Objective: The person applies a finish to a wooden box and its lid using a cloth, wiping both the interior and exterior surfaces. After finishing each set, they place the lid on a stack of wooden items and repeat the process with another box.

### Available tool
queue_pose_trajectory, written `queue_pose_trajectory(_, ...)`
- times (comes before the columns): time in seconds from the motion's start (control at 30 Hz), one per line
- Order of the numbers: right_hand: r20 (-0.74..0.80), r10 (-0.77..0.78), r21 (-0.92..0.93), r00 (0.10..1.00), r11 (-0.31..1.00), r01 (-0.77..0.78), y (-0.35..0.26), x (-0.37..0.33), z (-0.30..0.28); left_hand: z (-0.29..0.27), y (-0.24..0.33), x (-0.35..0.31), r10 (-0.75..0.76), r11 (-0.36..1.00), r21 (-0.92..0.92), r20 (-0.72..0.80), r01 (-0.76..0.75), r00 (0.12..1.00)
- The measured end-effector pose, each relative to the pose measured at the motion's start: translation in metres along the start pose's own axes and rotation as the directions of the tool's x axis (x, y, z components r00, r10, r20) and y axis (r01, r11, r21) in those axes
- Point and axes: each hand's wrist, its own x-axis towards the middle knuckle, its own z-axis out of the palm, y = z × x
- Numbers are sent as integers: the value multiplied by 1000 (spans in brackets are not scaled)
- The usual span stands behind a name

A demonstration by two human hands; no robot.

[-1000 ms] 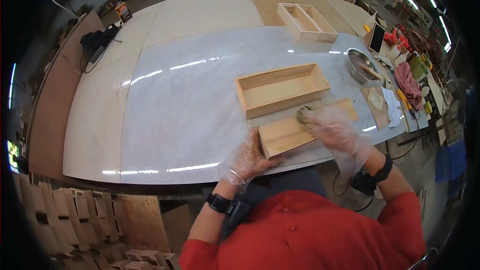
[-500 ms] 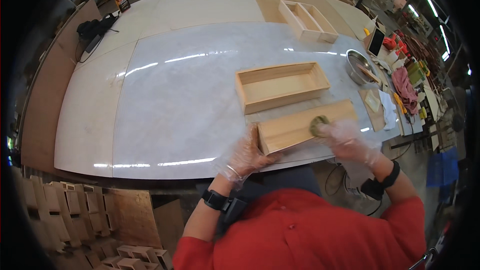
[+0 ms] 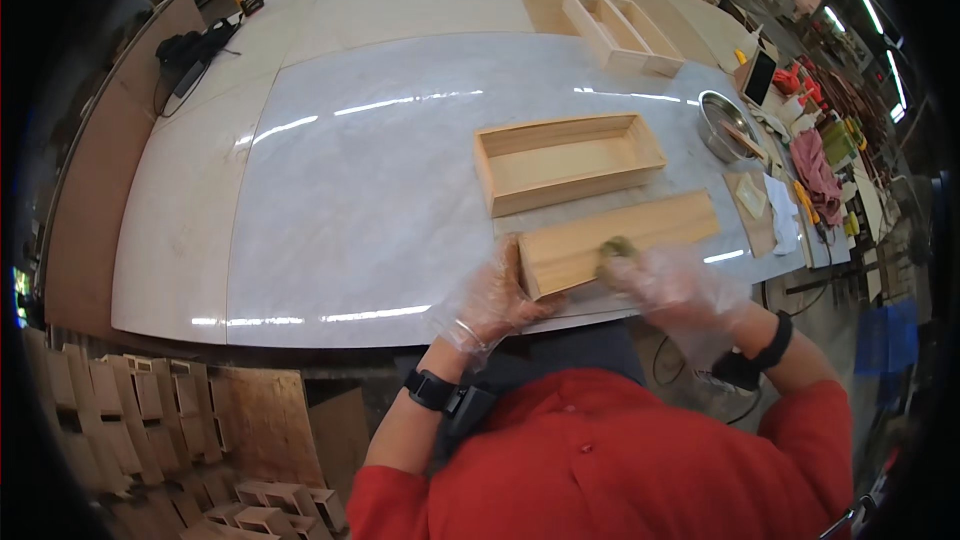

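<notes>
A long wooden box lies near the table's front edge with a smooth, plain side facing up. My left hand, in a clear plastic glove, grips the box at its left end. In my right hand, also gloved and somewhat blurred, is a greenish pad. The pad is pressed against the upper face of the box, left of its middle. Just beyond stands an open-topped wooden box, apart from both hands.
A divided wooden box sits farther back. At right are a metal bowl with a brush-like tool, a white cloth, a pink cloth and a tablet. A black bag lies far left; several wooden boxes stand below left.
My right hand and the pad have slid left and slightly nearer along the box face. My left hand stays at the box's left end. The view has shifted slightly.
</notes>
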Motion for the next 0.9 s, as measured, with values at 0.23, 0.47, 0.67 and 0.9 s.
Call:
queue_pose_trajectory(0.23, -62, -111, 239, 992, 963, 123, -38, 38, 3, 3, 5, 3, -51, 867, -496, 10, 49, 999)
queue_pose_trajectory(0.47, -477, 314, -334, 821, 800, -499, 79, -123, 58, 2, -1, 8, 40, 984, -171, -16, -42, 999)
queue_pose_trajectory(0.67, -361, 672, 166, 647, 729, -664, 79, -110, 45, -6, 1, -2, 37, 960, 278, -69, -17, 997)
queue_pose_trajectory(0.9, 5, 929, 744, 370, 243, -622, 19, -59, -46, -39, 86, -12, 74, 984, -153, -148, -96, 986)
